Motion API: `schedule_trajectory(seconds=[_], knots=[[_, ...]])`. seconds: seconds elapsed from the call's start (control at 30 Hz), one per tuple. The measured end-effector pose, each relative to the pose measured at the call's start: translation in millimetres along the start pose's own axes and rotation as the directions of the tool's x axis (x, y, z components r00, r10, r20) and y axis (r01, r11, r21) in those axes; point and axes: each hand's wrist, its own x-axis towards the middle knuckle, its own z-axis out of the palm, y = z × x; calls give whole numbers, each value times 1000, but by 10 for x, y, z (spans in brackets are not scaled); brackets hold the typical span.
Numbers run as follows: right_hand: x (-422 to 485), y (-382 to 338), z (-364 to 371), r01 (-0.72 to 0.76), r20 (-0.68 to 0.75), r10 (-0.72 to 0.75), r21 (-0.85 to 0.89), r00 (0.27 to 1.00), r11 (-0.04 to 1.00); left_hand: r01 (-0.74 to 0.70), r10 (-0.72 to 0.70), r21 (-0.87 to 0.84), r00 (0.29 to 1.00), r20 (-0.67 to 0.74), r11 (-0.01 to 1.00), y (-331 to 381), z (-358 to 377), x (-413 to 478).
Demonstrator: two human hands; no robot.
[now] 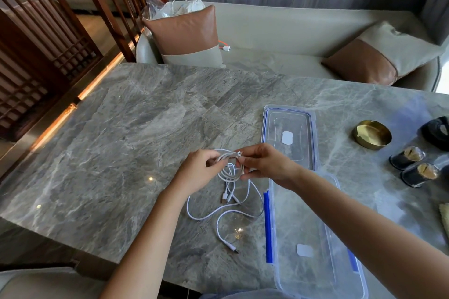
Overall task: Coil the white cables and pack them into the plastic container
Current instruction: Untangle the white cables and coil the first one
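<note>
Grey marble makes up the worktop (pixel 109 143), and nearest its front edge lies one clear plastic container (pixel 313 245), empty, with blue clips on its long sides; its long axis runs from the near edge away toward the far edge. Just left of it, loose loops of white cable (pixel 206 216) trail on the stone, one plug end (pixel 232 249) pointing toward the near right and two more connectors (pixel 226 198) hanging or lying just below the hands. How many separate cables there are I cannot tell, since the strands cross.

Two bare hands meet above the loops, near the middle of the worktop. The left hand (pixel 199 172) pinches a small coiled bundle (pixel 228 160) of the cable between thumb and fingers, and the right hand (pixel 264 165) is closed on the same bundle from the other side, fingertips touching it. The bundle sits between the hands, its loops hanging down toward the slack below; the right forearm crosses over the container.

Beyond the hands, one clear lid (pixel 290 136) with a blue seal lies flat, end to end with the container. Toward the right edge stand one brass ashtray (pixel 371 135) and two small dark cups (pixel 413 165).

Past the far edge is a pale sofa (pixel 279 31) with two brown-and-cream cushions (pixel 187 34) and one plastic bag (pixel 165 7) behind the left one.
</note>
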Motion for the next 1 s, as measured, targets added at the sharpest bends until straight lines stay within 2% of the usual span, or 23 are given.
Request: schedule_trajectory(seconds=[0.1,0.2,0.27,0.37,0.47,0.6,0.67,0.7,0.8,0.83,0.9,1.0], knots=[[4,-21,20,46,-27,-45,40,999,998,79,-62,-314,996,61,946,75,2,-11],[14,-24,31,84,-69,-79,70,994,994,199,-143,-592,980,140,781,136,-1,-52],[18,-19,37,87,-80,-79,94,994,992,298,-181,-680,954,240,669,119,-20,-77],[27,-7,44,98,-93,-83,169,992,981,350,-136,-784,935,329,512,88,-37,-102],[50,-5,105,119,-111,-94,252,989,960,318,-116,-878,948,296,357,91,-14,-106],[85,-12,153,139,-205,-47,460,978,877,241,-194,-946,960,201,215,171,29,-50],[79,39,176,64,-211,52,509,976,858,183,-260,-970,956,137,160,227,21,-12],[60,81,203,-36,-157,131,500,979,865,151,-290,-980,951,107,133,251,10,6],[-23,245,357,-384,173,344,360,923,850,73,-326,-994,944,41,84,323,-10,32],[-42,284,416,-434,252,362,351,897,830,60,-323,-995,946,29,86,348,-8,41],[-45,307,515,-451,288,348,519,892,726,49,-303,-992,953,12,114,395,4,59],[-23,237,609,-290,150,338,864,929,411,72,-273,-983,962,23,172,409,5,51]])
